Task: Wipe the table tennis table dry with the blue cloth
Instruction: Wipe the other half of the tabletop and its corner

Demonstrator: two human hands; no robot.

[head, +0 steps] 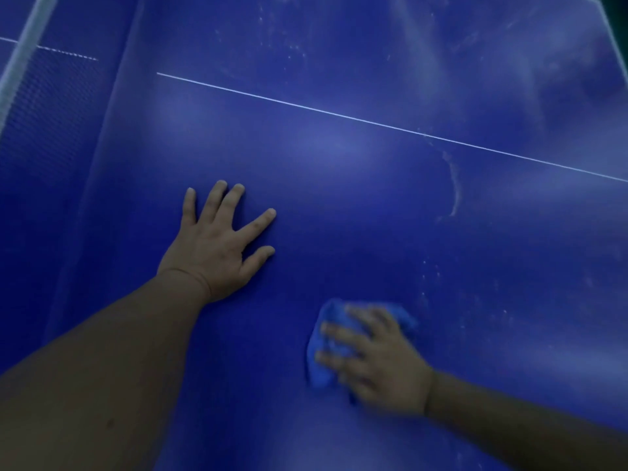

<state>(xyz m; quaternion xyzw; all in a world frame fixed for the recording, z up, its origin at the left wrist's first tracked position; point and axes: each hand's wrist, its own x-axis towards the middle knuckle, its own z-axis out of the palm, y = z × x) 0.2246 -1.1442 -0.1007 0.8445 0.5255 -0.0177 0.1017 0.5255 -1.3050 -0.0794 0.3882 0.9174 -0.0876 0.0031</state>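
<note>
Blue cloth [323, 367], one only, lies bunched on the near part of the table tennis table [339, 205] under the right hand [380, 365], whose blurred fingers lie spread and fairly straight, pressing it down. The left hand [217, 246] rests flat on the bare surface nearby, fingers splayed. One white line [373, 122] crosses beyond both hands; one net [44, 107] stands far left.

No legible text or markings anywhere.
</note>
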